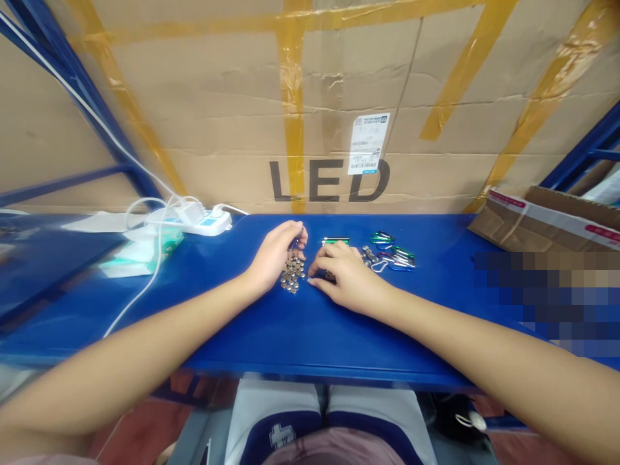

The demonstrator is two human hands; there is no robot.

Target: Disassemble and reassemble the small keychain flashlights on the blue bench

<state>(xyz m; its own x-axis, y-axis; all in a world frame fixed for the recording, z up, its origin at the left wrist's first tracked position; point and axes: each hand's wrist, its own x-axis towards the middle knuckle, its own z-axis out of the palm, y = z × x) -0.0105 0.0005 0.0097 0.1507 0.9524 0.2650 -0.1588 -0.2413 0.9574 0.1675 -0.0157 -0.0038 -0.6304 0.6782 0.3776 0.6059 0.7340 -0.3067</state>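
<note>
My left hand (274, 255) is closed, its fingers curled around a small dark blue object (293, 243) that is mostly hidden. Just below it lies a pile of small round silver metal pieces (292, 276), like button cells. Across from the pile, my right hand (343, 271) rests low over the tabletop, fingers bent and thumb apart from them. Beneath its palm some small dark pieces (330, 276) partly show. Behind its knuckles are thin black, green and silver tubes (336, 240). To its right lie more small silver pieces (367, 253) and several coloured carabiners (400, 257).
The blue table (290, 342) backs onto a large taped cardboard box (217, 116) marked LED. At left are a white power strip (208, 223), its cable (157, 258) and a tissue pack (140, 252). An open carton (513, 223) stands at right.
</note>
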